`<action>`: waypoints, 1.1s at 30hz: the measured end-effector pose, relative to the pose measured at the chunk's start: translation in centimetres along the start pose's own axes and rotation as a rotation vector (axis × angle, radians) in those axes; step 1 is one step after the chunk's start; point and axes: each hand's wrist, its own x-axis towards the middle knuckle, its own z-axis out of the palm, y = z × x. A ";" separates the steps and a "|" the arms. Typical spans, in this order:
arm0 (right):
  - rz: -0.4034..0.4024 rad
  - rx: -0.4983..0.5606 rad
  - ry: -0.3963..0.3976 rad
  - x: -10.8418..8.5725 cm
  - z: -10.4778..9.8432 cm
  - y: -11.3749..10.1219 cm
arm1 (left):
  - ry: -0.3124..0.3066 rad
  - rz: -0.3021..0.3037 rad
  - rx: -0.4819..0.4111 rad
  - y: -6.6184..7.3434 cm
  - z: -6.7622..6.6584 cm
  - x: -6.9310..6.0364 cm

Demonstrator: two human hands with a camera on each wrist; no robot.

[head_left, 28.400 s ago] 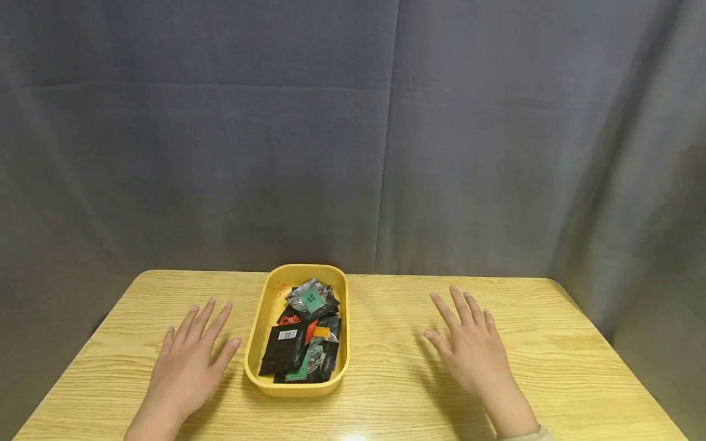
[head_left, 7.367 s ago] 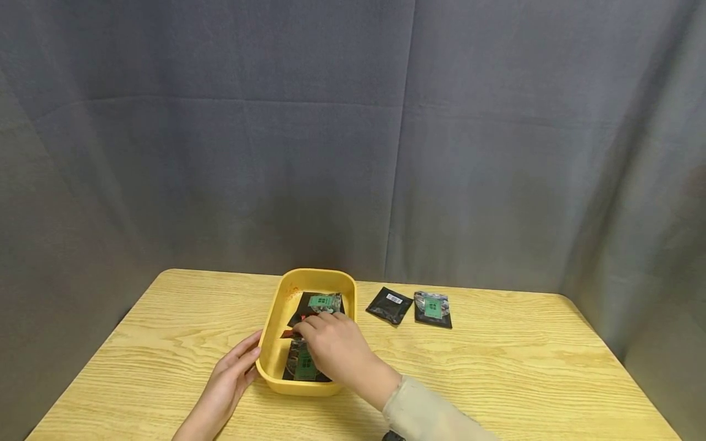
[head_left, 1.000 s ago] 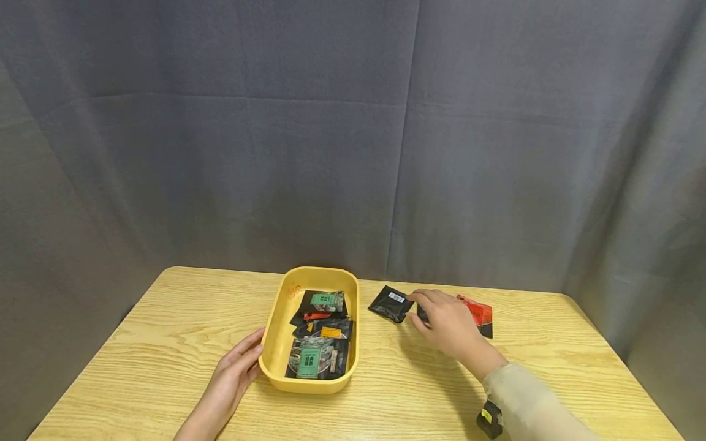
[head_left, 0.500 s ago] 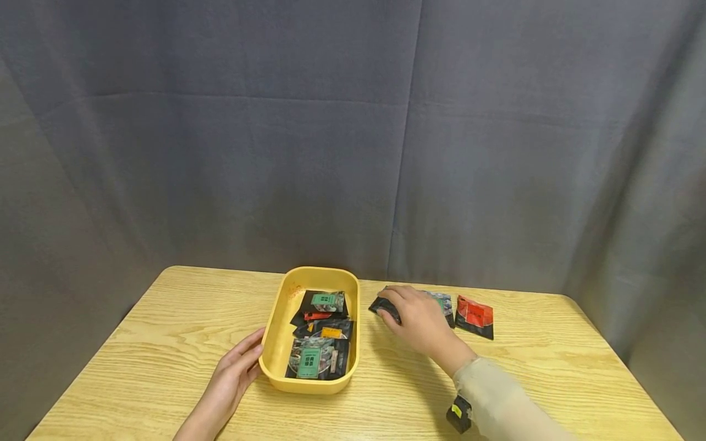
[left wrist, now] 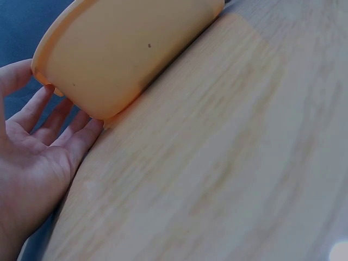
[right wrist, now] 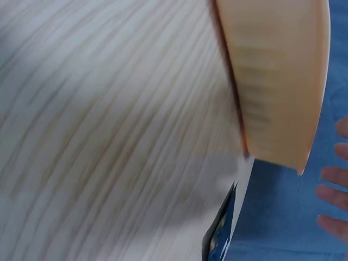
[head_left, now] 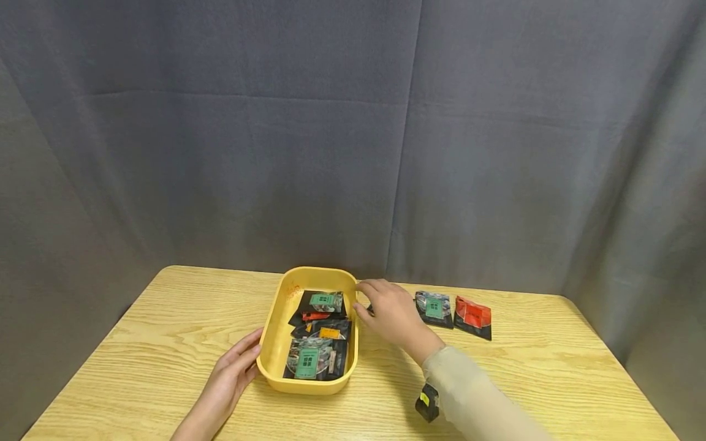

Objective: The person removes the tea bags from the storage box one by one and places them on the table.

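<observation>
Loose fingers apart, my left hand [head_left: 234, 365] touches the left side of the yellow tub [head_left: 306, 387], lower middle of the frame. My sleeve [head_left: 480, 392], cut off at the bottom edge, runs beside a black box [head_left: 427, 403] with a yellow patch. Inside the tub a near green-labelled packet [head_left: 307, 361] overlaps an orange-labelled packet [head_left: 330, 333]; beyond, only a red strip [head_left: 315, 316] peeks out below a far green-labelled packet [head_left: 325, 301].

By the tub's right rim, my right hand [head_left: 390, 315] has thumb and fingers apart, covering most of a black packet [head_left: 371, 310] on the table [head_left: 110, 380]. An edge-on packet [right wrist: 218, 234] low in the right wrist view: which, I can't tell. Right of centre lie a third green-labelled packet [head_left: 433, 309] and a red packet [head_left: 472, 317]. Grey curtain [head_left: 276, 153] fills the upper frame.
</observation>
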 end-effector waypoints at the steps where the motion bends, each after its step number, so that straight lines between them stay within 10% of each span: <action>1: -0.001 0.002 -0.007 0.2 0.1 -0.2 | 0.006 0.000 0.002 -0.1 0.0 0.0; 15: -0.144 0.002 -0.152 2.7 1.3 -3.0 | 0.030 -0.005 0.003 -0.1 0.1 -0.1; 33: -0.118 -0.055 -0.373 5.6 3.6 -3.9 | 0.022 0.031 0.015 -0.3 0.1 0.0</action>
